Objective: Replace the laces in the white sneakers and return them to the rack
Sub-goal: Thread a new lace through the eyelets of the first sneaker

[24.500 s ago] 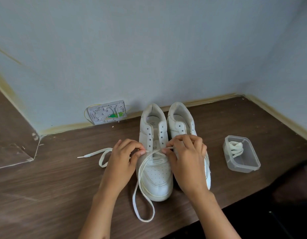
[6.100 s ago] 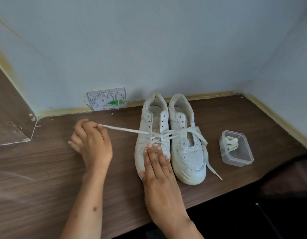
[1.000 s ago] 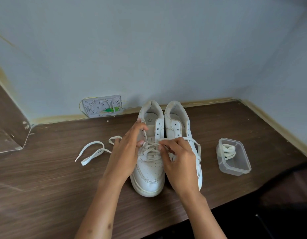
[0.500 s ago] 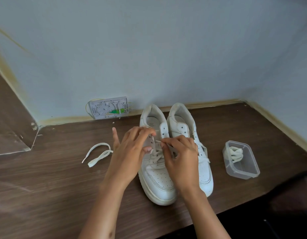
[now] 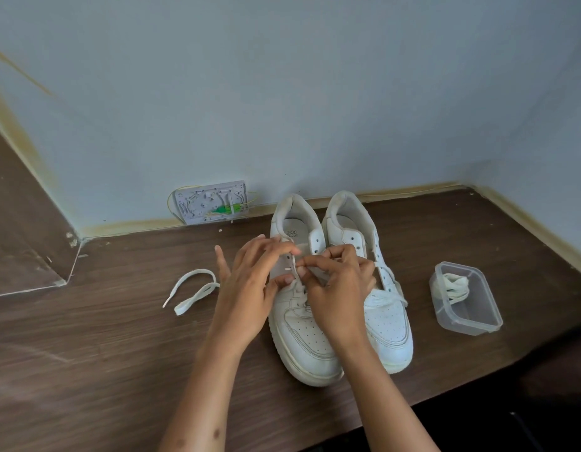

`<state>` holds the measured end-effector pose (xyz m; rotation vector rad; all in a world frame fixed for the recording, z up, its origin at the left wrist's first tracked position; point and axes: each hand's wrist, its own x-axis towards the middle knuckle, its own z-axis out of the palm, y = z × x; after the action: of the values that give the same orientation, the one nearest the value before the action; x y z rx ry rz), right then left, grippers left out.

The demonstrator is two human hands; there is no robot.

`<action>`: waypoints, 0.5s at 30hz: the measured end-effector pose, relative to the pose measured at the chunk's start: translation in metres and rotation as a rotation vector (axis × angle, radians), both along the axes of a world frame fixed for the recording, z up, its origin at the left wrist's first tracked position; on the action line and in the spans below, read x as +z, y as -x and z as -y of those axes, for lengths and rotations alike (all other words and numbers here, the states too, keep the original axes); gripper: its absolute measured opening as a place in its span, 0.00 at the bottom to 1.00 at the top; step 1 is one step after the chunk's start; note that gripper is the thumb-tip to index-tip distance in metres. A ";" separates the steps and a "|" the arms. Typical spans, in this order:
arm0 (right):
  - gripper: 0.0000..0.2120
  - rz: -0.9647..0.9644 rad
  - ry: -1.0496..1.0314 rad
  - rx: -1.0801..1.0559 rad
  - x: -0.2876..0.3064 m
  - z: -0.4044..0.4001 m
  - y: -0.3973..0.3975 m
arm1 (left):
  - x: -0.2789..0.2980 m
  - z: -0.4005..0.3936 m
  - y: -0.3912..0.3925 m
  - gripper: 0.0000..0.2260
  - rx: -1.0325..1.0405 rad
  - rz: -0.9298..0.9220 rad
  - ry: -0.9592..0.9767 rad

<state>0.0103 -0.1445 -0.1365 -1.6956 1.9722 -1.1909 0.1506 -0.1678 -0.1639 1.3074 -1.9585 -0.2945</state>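
Toward the left half of the wooden counter, a loose end of the white lace lies in a flat loop, its slack apparently left out of the way until that side is threaded. Just right of it the left hand has its fingers curled in over the left sneaker, thumb and fingertips pinching the lace at the eyelet rows; the little finger sticks out free. Facing it, the right hand is likewise curled, pinching the lace tip against the same eyelets, so 1 hand seems to steady the flap while the other feeds the tip through. Exactly which eyelet is being worked is hidden by the fingers. The sneaker stands near the middle of the counter, toe toward the front edge and heel toward the back wall, which gives both hands straight reach to the tongue. Touching its right side, the right sneaker carries some lacing low on its tongue, with the upper eyelets bare. Near the right edge sits a clear plastic container with more white laces bundled in it, within easy reach. By my judgement lacing is partway done on 2 shoes, and no rack is in view.
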 end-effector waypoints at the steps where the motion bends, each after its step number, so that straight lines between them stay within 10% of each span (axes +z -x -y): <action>1: 0.06 -0.010 0.001 0.007 0.001 -0.001 0.000 | 0.001 0.000 0.000 0.22 -0.002 -0.011 -0.007; 15: 0.07 -0.342 0.212 0.117 -0.038 -0.067 -0.005 | 0.002 0.000 0.008 0.05 0.254 -0.114 0.180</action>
<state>0.0157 -0.0776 -0.1747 -2.2182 1.9493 -1.1664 0.1426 -0.1678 -0.1619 1.3709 -1.6615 -0.0650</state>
